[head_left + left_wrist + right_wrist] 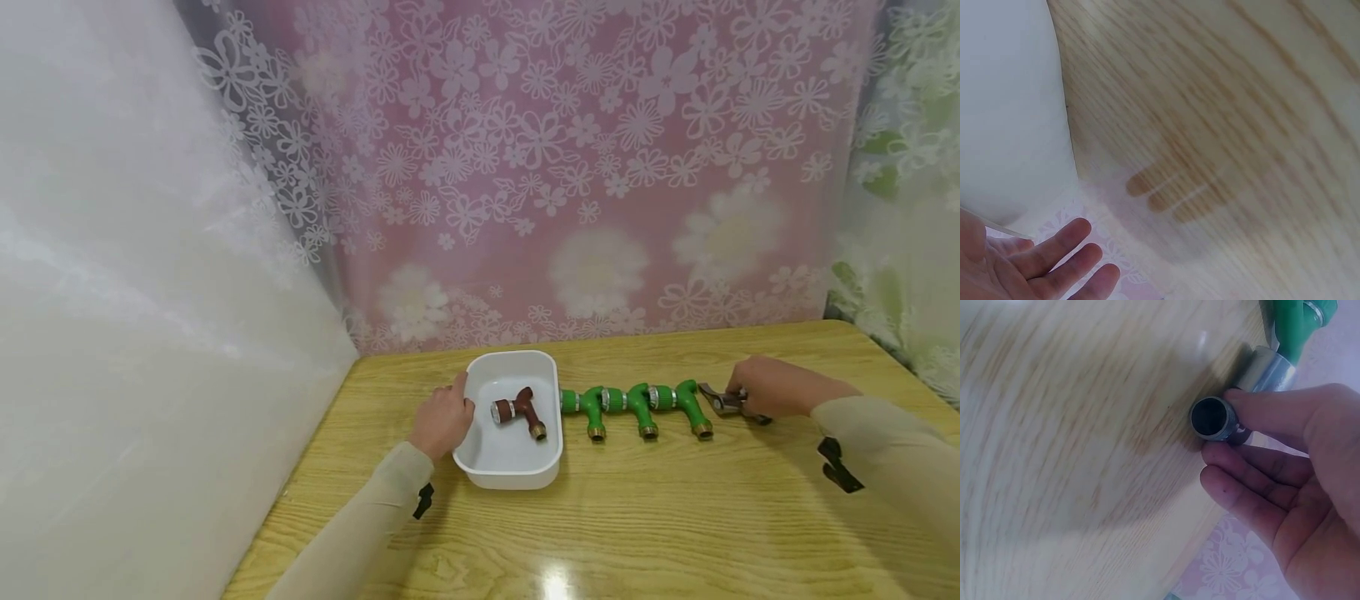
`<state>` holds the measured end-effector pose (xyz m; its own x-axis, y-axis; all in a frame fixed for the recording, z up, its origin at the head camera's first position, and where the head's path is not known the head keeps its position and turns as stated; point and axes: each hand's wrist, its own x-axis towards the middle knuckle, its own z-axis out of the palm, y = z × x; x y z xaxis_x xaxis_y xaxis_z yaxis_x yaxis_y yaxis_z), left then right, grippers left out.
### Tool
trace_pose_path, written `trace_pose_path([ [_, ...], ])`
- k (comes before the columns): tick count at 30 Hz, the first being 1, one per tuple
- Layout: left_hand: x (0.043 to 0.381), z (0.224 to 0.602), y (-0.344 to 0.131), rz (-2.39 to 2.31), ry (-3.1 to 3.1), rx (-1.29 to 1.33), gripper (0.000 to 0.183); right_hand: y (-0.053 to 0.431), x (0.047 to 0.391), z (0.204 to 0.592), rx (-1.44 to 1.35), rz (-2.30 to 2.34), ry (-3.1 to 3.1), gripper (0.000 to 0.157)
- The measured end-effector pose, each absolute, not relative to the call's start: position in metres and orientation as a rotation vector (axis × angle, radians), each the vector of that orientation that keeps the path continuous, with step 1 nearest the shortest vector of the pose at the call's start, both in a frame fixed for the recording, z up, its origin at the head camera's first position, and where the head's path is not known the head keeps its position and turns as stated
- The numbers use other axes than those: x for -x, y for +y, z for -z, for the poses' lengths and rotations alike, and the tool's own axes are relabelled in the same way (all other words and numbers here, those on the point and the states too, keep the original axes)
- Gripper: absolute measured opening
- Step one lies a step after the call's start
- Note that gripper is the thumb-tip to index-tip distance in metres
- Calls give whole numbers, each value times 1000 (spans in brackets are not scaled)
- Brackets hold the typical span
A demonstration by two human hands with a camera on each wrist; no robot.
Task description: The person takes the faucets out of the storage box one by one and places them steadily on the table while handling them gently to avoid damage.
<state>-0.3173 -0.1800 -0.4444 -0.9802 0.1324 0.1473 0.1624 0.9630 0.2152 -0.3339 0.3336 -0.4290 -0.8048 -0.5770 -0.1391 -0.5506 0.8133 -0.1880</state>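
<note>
My left hand (442,419) holds the left rim of a white plastic tub (513,481), thumb over the edge. In the left wrist view, several fingers (1060,244) stretch out beside the tub's wall. A dark red tap (527,410) with a brass-coloured tip lies inside the tub. At the right, my right hand (776,385) pinches a grey metal tap (723,402) between thumb and fingertips, close over the table. Its round hollow threaded end shows in the right wrist view. Just left of it, three green taps (643,411) lie in a row, their brass-coloured tips facing me.
The wood-grain table (585,533) ends at a pink floral curtain (525,208) along the back. A whitish sheet (150,333) hangs down the left side, and a green-patterned curtain (907,275) hangs at the right. The leftmost green tap lies right at the tub's wall.
</note>
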Motion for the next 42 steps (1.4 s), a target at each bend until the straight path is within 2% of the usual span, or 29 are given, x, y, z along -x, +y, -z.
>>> trace_pose_path([
  [9,317,444,-180,327,-2982,235,52,328,332,427,888,166,2804,11],
  [22,318,444,-180,340,-2976,244,52,328,333,428,854,175,2796,16],
  [29,318,444,-181,343,-2979,230,52,330,333,429,793,216,2809,27],
  [36,317,444,-181,332,-2983,228,52,329,327,425,748,201,2814,48],
  [42,317,444,-181,326,-2975,238,51,326,319,415,754,167,2823,49],
])
